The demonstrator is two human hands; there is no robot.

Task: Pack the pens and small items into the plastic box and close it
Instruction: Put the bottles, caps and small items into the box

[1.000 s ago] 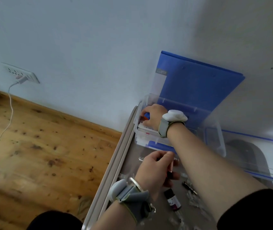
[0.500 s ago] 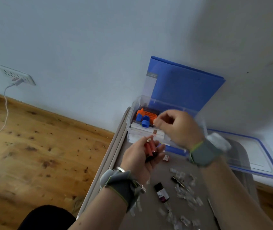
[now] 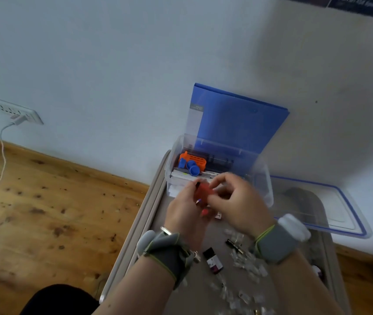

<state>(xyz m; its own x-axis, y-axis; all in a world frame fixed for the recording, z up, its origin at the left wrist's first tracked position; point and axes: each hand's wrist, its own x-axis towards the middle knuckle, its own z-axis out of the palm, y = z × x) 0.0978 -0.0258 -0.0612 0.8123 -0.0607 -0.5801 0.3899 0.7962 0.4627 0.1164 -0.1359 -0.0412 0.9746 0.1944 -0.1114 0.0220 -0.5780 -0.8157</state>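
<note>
I see my left hand [image 3: 184, 206] and right hand [image 3: 237, 203] meeting just in front of the open plastic box [image 3: 262, 178] on the desk [image 3: 194, 289], fingers of both pinched around a blurred red item [image 3: 202, 193]; clear small items [image 3: 246, 264] lie scattered nearer me.

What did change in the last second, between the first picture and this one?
The right hand left the box and came back to meet the left hand in front of it. Both hands now hold a red item, which the left hand lifted from the table. The box stays open, with the lid beside it, and the small bottle and clear bits lie where they were.
</note>
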